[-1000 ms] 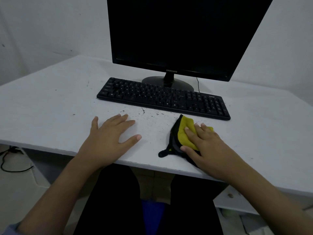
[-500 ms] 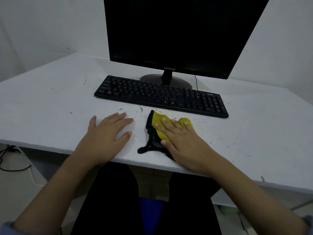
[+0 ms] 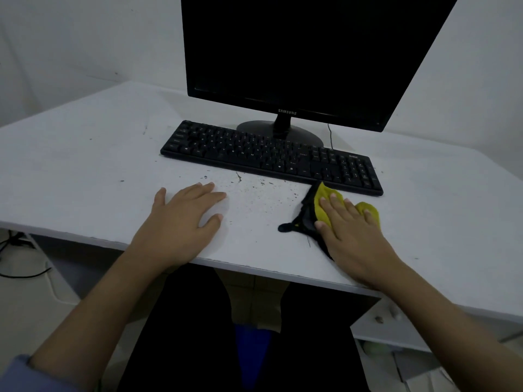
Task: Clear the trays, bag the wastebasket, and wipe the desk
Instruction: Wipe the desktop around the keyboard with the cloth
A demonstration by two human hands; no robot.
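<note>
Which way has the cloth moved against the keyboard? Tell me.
Yes. The cloth has slid right, from below the keyboard's middle to its right end.

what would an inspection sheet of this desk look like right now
surface: white desk, dark specks in front of the keyboard
job's things: yellow and black cloth flat on desk
clutter: black keyboard, dark monitor behind it
grippers: left hand flat on desk, holds nothing; right hand presses on cloth, fingers straight
cables: monitor cable; floor cable at left
surroundings: plain wall, drawers under desk
</note>
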